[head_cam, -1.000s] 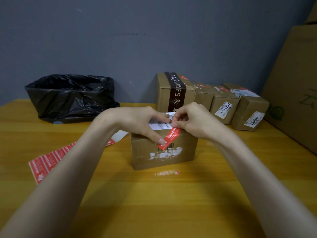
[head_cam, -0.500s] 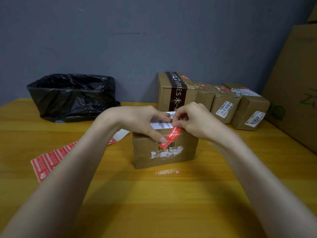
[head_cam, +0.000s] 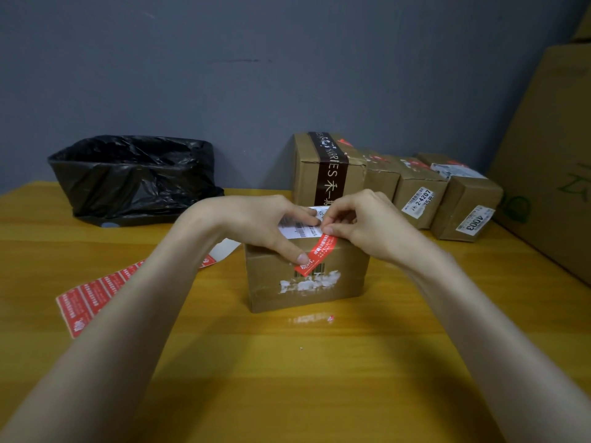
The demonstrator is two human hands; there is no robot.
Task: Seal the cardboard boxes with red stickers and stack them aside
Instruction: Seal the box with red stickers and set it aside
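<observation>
Cardboard box [head_cam: 307, 287]: we are seeing it standing near the middle of the tabletop [head_cam: 287, 378], its front face turned toward us and carrying torn white label scraps.
Red sticker [head_cam: 321, 252]: it is running at a slant over the box's top front edge. Its lower end is lying on the front face and its upper end is reaching the top.
Left hand [head_cam: 262, 223]: it is resting over the box's top near the left corner. We are watching its thumb pressing flat on the sticker's lower end and a finger lying straight across the white label [head_cam: 299, 231].
Right hand [head_cam: 363, 225]: its fingers are curling in, and its thumb and forefinger are pinching the sticker's upper end at the top edge.
Sticker sheet [head_cam: 96, 292]: it is lying flat toward the left edge of the tabletop, apart from the box.
Sealed boxes [head_cam: 415, 199]: a row of them is sitting along the far edge, just behind the box we are working on, and the tallest is wearing a dark printed band.
Black bag [head_cam: 134, 177]: it is slumping at the far left corner against the wall.
Large carton [head_cam: 550, 161]: it is leaning at the right edge.
</observation>
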